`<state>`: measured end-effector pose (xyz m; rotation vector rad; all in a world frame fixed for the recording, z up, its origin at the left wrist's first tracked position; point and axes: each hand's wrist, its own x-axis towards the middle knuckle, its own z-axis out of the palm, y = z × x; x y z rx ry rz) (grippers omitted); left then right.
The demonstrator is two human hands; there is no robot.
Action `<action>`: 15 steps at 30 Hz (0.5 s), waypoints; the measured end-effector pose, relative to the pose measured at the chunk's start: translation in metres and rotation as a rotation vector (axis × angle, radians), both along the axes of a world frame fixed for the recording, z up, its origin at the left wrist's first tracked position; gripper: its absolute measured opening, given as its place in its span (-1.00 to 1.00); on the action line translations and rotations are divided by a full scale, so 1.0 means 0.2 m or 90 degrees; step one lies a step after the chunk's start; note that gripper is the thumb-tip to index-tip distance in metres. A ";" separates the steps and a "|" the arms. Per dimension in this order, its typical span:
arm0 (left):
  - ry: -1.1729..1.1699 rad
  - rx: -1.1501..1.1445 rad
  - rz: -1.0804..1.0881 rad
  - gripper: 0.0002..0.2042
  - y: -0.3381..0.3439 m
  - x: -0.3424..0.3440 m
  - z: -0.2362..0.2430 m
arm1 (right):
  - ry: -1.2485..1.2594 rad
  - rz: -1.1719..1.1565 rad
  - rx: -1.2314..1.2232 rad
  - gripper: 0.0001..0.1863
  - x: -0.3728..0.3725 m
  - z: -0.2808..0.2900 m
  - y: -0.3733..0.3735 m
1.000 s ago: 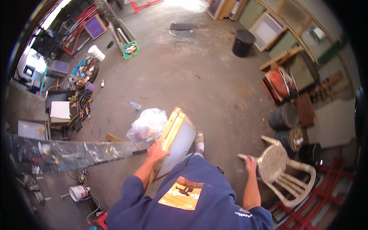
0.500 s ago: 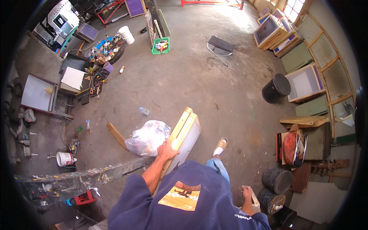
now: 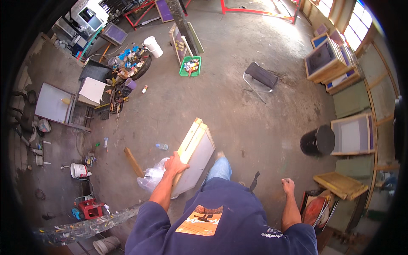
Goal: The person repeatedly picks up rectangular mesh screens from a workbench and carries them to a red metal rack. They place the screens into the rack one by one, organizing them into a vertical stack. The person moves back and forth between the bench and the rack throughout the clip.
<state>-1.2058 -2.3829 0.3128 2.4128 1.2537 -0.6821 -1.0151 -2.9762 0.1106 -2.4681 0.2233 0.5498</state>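
Observation:
My left hand (image 3: 173, 163) is closed on a pair of upright wooden frames (image 3: 192, 140) with a pale grey panel, carried beside my left hip and leg. Behind them sits a crumpled clear plastic bag (image 3: 153, 177), partly hidden by my arm. My right hand (image 3: 287, 185) hangs out to the right with fingers curled; whether it holds anything small I cannot make out. My jeans-clad leg (image 3: 219, 168) reaches forward beside the frames.
A plastic bottle (image 3: 162, 146) and wooden plank (image 3: 132, 159) lie nearby. A black bucket (image 3: 315, 140), stacked screens (image 3: 323, 59) and boards line the right. A folding stool (image 3: 261, 76) stands ahead. A post (image 3: 180, 25), green basket (image 3: 190, 66) and tool clutter are left.
I have walked forward with the frames in my left hand. The plastic chair and paint-splattered beam have slipped down and back out of view or to its edge; the stool and screens appear nearer.

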 end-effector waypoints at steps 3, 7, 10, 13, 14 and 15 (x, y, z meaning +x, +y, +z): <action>0.001 -0.009 0.016 -0.19 0.22 0.38 -0.03 | 0.018 -0.012 0.043 -0.70 0.52 0.11 0.33; 0.025 0.001 0.010 -0.14 0.57 0.87 -0.14 | -0.013 -0.070 0.041 -0.69 0.92 -0.02 0.61; -0.013 -0.043 0.002 -0.10 0.86 1.26 -0.18 | 0.074 -0.076 0.058 -0.71 1.04 0.03 0.74; -0.038 -0.045 0.004 -0.12 1.11 1.68 -0.18 | 0.191 -0.200 0.110 -0.73 1.11 0.08 0.87; -0.018 -0.042 0.005 -0.13 1.18 1.79 -0.16 | 0.242 -0.200 0.104 -0.71 1.14 0.08 0.89; -0.017 -0.037 0.000 -0.15 1.26 1.96 -0.15 | 0.273 -0.203 0.104 -0.69 1.20 0.06 0.91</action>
